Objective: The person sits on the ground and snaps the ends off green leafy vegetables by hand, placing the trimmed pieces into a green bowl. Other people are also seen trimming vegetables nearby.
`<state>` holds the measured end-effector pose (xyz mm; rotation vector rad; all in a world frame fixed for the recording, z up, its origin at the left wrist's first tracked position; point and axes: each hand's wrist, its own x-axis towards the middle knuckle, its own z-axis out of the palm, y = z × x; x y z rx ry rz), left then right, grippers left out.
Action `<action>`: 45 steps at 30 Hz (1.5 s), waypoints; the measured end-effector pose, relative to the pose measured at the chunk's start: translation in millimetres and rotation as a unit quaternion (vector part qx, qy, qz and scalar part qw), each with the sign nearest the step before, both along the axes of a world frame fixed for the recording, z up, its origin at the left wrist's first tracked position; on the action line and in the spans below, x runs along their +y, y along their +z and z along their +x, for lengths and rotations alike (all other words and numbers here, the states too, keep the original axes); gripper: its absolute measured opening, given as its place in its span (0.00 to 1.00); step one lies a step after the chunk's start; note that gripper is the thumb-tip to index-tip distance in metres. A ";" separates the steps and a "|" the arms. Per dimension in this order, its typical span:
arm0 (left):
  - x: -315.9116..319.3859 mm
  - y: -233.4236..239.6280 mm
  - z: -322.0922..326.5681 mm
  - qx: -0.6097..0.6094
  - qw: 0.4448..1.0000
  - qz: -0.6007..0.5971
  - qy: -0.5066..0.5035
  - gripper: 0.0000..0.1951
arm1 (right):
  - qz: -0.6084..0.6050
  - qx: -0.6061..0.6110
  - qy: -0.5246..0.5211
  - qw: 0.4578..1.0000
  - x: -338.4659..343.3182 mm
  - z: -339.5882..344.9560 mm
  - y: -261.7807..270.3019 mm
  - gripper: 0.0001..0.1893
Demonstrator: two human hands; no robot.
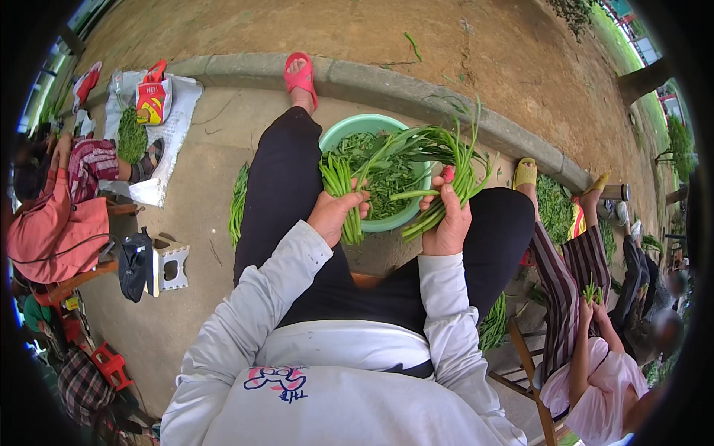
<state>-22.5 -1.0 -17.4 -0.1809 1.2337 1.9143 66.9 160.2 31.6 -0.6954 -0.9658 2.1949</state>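
My left hand [336,213] is closed around a bundle of green leafy-vegetable stems [338,177], whose cut ends point down towards me. Between thumb and fingers of my right hand [448,220] is a second bunch of long green stems [462,175], with narrow leaves trailing left over the basin. One stem sticks out to the left from this hand. Both hands are above the near rim of a light green plastic basin [365,121], apart from each other. Loose green leaves [390,192] lie in the basin, which stands between my legs.
Stem bundles lie on the pavement beside my left leg [239,203] and right leg [493,323]. A stone kerb [362,81] runs beyond the basin. People sit on both sides; at left are a white plastic step stool [170,262], a black bag [135,265] and a white woven sheet [181,120].
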 end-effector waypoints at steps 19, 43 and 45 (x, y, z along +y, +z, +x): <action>4.4 14.0 4.2 0.081 0.989 0.031 -0.117 0.12 | 0.041 -0.098 0.107 0.988 -8.4 -0.8 -14.2 0.10; 3.5 7.6 3.0 0.081 0.992 -0.066 -0.070 0.07 | 0.084 -0.112 0.205 0.969 -13.1 1.5 -12.9 0.09; 3.4 8.5 3.0 0.064 0.994 -0.068 -0.054 0.07 | 0.080 -0.106 0.222 0.966 -13.4 2.2 -13.8 0.10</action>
